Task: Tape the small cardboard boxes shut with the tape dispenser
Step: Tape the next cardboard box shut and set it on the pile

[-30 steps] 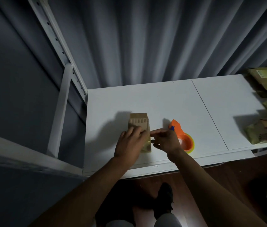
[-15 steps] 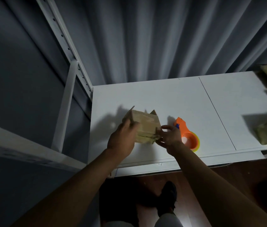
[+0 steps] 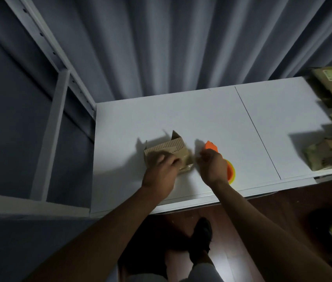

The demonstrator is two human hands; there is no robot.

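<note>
Head view, looking down: left hand [image 3: 160, 171] gripping the near side of one small cardboard box [image 3: 166, 152], fingers curled over its top; box resting on the white table [image 3: 212, 115], flaps at the far end standing up, not yet folded. Right hand [image 3: 212, 165] just beside the box, fingers bunched together near the orange tape dispenser [image 3: 212, 146]; cannot tell whether pinching a tape end, gripping the dispenser, or holding nothing, since the fingertips are blurred. Dispenser lying on the table just past and under that hand, roll end toward the table's near edge.

Risks, as a guess: raised flaps springing back if the holding hand lets go; tape landing crooked or sticking to itself if pulled before the flaps are pressed flat; light box sliding under a one-handed pull.

Count: one box in hand, one dispenser, two hands. Well right of the grip, several more packages [image 3: 323, 157] stacked at the table's end, too dim and blurred to count surely.
</note>
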